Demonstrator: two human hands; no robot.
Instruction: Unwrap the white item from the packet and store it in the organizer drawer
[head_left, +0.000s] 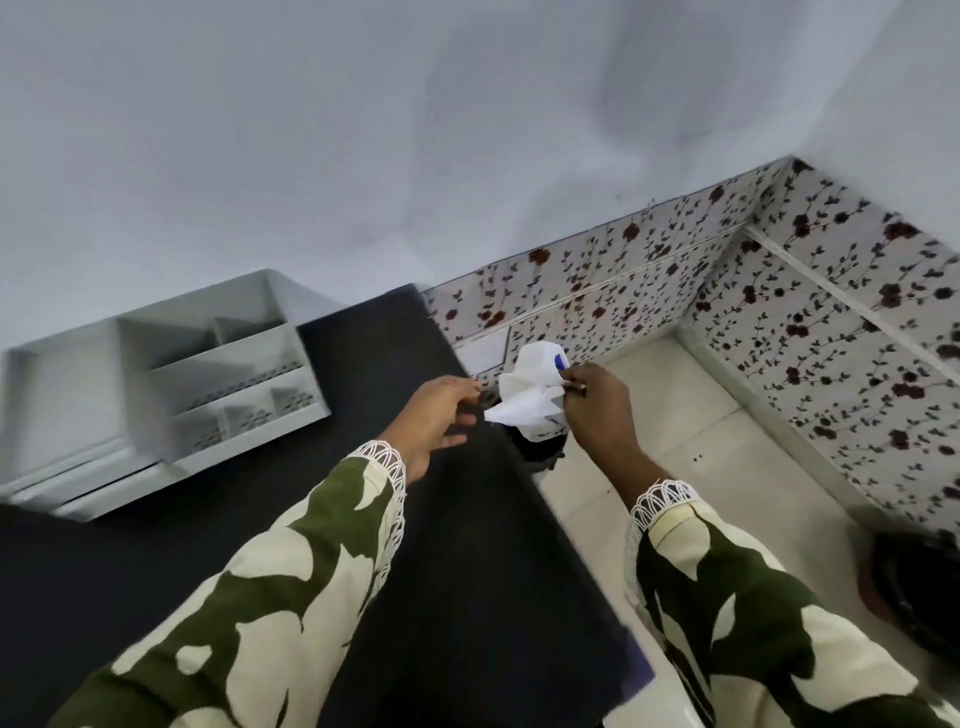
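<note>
My right hand (597, 410) pinches a white crumpled packet (530, 387) with a small blue mark, held out past the right edge of the black table (363, 519). The white item cannot be told apart from the packet. A dark bin (540, 449) shows just below the packet. My left hand (439, 415) hovers over the table edge just left of the packet, fingers spread and holding nothing. The white organizer (171, 395) stands at the table's back left, with open compartments on top and drawers at its front.
A grey wall rises behind the table. Right of the table is pale tiled floor (675, 415), bounded by floral-patterned wall tiles (831, 322). A dark round object (919, 592) sits on the floor at the right edge.
</note>
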